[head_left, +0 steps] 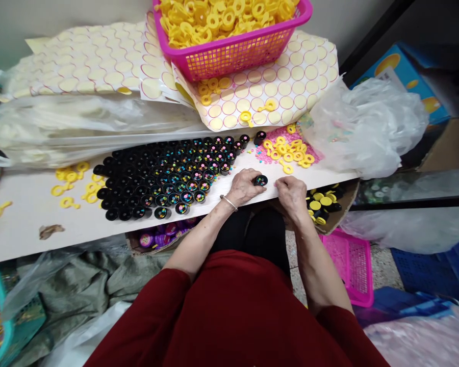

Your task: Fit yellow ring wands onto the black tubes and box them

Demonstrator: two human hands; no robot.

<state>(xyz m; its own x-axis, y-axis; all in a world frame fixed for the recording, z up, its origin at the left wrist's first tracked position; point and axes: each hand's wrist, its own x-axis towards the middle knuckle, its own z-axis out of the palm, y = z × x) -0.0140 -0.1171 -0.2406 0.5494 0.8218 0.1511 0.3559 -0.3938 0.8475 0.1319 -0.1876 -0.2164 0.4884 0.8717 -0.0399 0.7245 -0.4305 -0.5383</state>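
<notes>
My left hand [245,187] is closed around a small black cup [260,180] with coloured beads in its mouth, close to the front edge of the table. To the right of it, my right hand [292,192] is pinched, with a small pink bead [276,183] showing at the fingertips. Left of my hands stand rows of black cups [168,178]; many hold coloured beads, some topped with a pink one. Beyond my right hand lie a heap of pink beads [265,155] and loose yellow ring-shaped pieces [288,149].
A pink basket [237,53] full of yellow rings stands at the back on sheets of round stickers [248,94]. White plastic bags [371,127] bulge at the right. Under the table edge sits a carton [342,209] of black and yellow pieces beside a pink crate [361,265].
</notes>
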